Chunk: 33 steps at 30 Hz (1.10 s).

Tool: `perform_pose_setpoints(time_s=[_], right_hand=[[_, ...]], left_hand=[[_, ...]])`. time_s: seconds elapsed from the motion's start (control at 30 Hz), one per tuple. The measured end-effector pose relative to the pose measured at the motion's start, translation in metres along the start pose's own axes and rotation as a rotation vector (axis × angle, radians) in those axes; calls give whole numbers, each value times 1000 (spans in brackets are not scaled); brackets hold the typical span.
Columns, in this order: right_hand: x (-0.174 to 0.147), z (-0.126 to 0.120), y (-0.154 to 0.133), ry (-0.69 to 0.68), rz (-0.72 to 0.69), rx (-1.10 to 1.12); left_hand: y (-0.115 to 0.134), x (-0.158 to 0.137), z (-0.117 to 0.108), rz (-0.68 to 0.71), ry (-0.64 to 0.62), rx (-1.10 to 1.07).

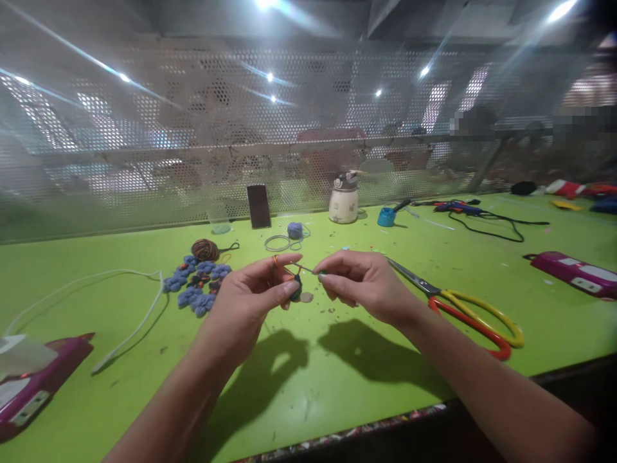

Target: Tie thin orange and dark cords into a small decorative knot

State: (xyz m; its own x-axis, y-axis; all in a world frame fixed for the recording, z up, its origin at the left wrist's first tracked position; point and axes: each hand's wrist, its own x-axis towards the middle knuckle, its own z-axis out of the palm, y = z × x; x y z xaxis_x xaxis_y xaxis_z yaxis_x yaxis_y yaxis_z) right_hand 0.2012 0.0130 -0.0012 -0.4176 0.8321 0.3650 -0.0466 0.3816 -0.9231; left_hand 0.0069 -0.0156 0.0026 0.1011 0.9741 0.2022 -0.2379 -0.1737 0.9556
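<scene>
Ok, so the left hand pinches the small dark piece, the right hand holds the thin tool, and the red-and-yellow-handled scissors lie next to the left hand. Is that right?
One thing is off: the head view shows the scissors next to the right hand, which holds the thin tool. The left hand does pinch the small dark piece.

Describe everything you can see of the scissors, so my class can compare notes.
The scissors are large, with grey, metal-looking blades and two long loop handles, one yellow, one red, which look plastic-coated. They lie on the green table, handles toward the near right, blades pointing away to the left, their visible end beside the right hand. The blades look closed or nearly so. Neither hand holds them; whether the right forearm touches them is unclear.
</scene>
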Motion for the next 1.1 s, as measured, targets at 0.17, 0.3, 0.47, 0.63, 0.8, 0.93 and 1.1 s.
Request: perform_pose_setpoints(time_s=[0.17,0.3,0.47,0.63,0.8,0.93,1.1], right_hand=[[-1,1,1,-11,-28,-53],[-2,4,0,-49,-62,-96],[-2,4,0,-76,-59,-79],[-2,3,2,-4,1,36],[-2,6,13,43,78,241],[0,8,18,38,94,361],[2,8,19,30,119,419]], left_hand=[[-1,1,1,-27,-40,-37],[-2,1,3,-70,-77,-54],[-4,2,4,-114,-124,-56],[-4,5,-1,-202,-123,-219],[-4,5,-1,-223,-58,-355],[-9,5,2,-206,-13,-392],[-16,4,4,-122,-11,-370]])
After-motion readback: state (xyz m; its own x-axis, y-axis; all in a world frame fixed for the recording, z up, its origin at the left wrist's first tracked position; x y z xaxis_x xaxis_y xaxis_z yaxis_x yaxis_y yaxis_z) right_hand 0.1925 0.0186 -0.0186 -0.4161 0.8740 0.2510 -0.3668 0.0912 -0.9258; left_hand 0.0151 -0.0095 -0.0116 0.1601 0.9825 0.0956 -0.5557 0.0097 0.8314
